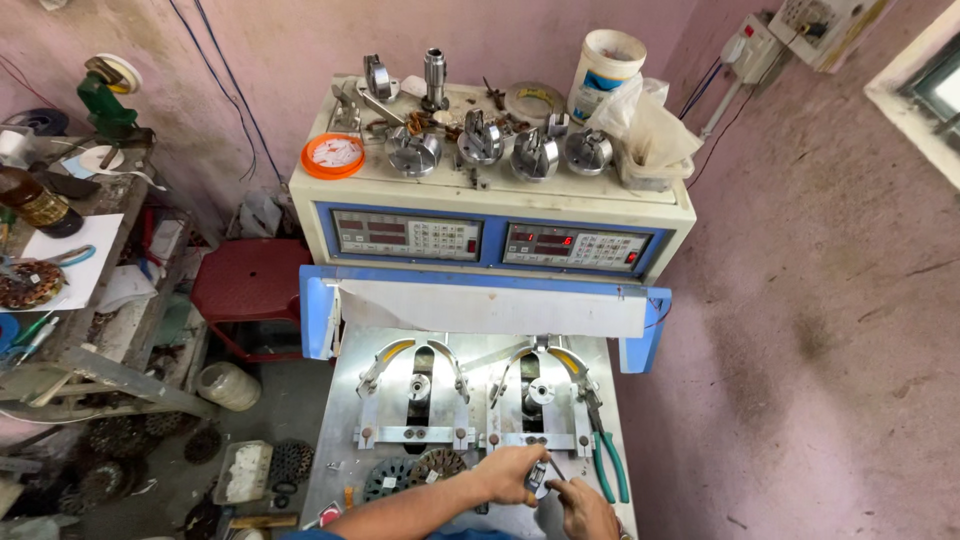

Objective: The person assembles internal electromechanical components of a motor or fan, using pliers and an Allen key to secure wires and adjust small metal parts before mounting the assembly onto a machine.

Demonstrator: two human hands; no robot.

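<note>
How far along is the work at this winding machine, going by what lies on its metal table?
Done, it seems: one wound stator lies on the metal table beside a bare dark one. In hand: the left hand grips a small round part while the right hand works a thin tool against it. Left: both winding fixtures stand empty, and the green-handled pliers lie unused.

Bare forearms; a blue sleeve edge (305, 535) shows at the left arm.
</note>
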